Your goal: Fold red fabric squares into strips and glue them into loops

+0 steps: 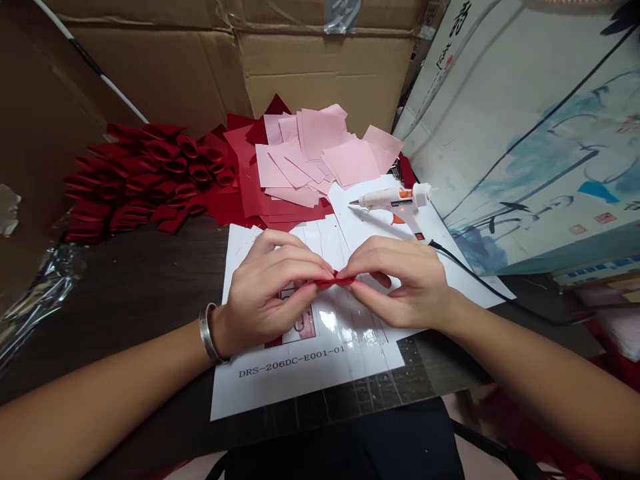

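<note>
A small folded piece of red fabric [336,281] is pinched between both hands above the printed sheet [305,383]. My left hand [275,283], with a silver bangle on its wrist, grips the left end between thumb and fingertips. The right end sits in the thumb-and-finger pinch of my right hand [400,280]. Just beyond my right hand lies a white glue gun [393,199], its nozzle pointing left and a small red light showing on it. Part of the printed picture on the sheet is hidden under my left hand.
Rolled red fabric pieces [145,173] are heaped at the back left. Pink squares [300,160] lie on red squares [255,193] at the back. A black cord [480,279] runs right from the glue gun. Cardboard [320,73] stands behind, a painted white panel [540,133] on the right.
</note>
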`<action>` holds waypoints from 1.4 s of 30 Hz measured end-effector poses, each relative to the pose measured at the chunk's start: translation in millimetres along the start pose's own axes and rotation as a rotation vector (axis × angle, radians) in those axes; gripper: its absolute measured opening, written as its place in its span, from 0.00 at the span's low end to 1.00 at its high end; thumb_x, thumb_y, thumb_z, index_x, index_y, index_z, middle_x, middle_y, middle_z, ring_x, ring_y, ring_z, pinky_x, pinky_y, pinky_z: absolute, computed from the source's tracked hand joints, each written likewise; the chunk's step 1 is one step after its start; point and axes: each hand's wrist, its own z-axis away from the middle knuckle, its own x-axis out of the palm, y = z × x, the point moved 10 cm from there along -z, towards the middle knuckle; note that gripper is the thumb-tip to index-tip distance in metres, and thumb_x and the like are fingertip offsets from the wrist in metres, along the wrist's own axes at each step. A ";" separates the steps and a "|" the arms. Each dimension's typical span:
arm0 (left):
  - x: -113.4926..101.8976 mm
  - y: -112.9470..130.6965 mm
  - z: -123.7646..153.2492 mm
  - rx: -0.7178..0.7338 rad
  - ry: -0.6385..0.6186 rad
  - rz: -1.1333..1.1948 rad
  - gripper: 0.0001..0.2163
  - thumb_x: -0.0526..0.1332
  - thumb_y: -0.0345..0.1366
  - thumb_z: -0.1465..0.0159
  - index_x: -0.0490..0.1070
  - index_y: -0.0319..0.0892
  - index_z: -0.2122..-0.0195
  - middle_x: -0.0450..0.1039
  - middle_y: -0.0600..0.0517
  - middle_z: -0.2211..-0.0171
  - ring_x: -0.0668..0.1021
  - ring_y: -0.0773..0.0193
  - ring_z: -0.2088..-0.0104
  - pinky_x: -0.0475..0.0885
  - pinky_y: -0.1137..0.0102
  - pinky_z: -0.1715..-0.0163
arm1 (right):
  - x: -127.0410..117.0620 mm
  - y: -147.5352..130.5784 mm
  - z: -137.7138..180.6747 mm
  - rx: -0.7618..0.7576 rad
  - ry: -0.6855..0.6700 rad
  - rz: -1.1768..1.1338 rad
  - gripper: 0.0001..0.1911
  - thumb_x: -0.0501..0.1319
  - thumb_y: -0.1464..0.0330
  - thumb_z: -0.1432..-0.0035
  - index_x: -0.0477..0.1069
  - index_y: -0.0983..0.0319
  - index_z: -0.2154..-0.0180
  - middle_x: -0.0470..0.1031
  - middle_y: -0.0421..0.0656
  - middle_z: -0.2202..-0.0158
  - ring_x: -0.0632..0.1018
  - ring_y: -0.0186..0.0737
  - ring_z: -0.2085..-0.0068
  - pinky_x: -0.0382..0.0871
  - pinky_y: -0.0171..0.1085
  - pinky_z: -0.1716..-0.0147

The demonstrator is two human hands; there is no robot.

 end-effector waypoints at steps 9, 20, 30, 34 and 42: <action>-1.8 -3.5 -0.2 -0.027 0.023 0.016 0.08 0.64 0.25 0.40 0.76 0.46 0.64 0.80 0.55 0.69 0.76 0.63 0.65 0.74 0.65 0.62 | 0.2 2.2 -0.6 0.009 -0.015 -0.010 0.09 0.59 0.80 0.45 0.75 0.64 0.66 0.80 0.44 0.72 0.77 0.34 0.71 0.73 0.33 0.73; -0.9 -12.7 1.7 -0.095 0.047 0.121 0.07 0.67 0.26 0.41 0.77 0.46 0.66 0.81 0.54 0.69 0.77 0.64 0.66 0.73 0.64 0.63 | -2.4 5.5 -1.4 0.014 0.010 -0.046 0.09 0.60 0.80 0.45 0.77 0.64 0.66 0.79 0.43 0.73 0.76 0.33 0.72 0.72 0.32 0.74; -0.3 -14.5 2.5 -0.161 0.045 0.158 0.08 0.65 0.23 0.41 0.79 0.43 0.64 0.82 0.52 0.65 0.83 0.65 0.64 0.80 0.71 0.61 | -3.4 7.9 -0.3 0.022 0.058 -0.028 0.11 0.61 0.82 0.48 0.79 0.64 0.66 0.80 0.44 0.73 0.78 0.34 0.72 0.74 0.33 0.73; -0.9 -17.6 1.6 -0.190 0.062 0.170 0.08 0.67 0.23 0.42 0.80 0.44 0.66 0.82 0.54 0.65 0.84 0.65 0.65 0.81 0.71 0.61 | -3.9 11.3 1.1 0.045 0.073 -0.047 0.07 0.63 0.79 0.47 0.78 0.64 0.67 0.80 0.44 0.73 0.77 0.33 0.73 0.71 0.32 0.77; -0.7 -13.2 0.9 -0.154 0.044 0.192 0.08 0.66 0.24 0.40 0.80 0.44 0.64 0.83 0.53 0.64 0.84 0.66 0.64 0.81 0.73 0.61 | -3.1 10.3 0.7 0.063 0.057 -0.101 0.04 0.63 0.78 0.44 0.76 0.66 0.68 0.79 0.45 0.73 0.76 0.32 0.73 0.69 0.32 0.76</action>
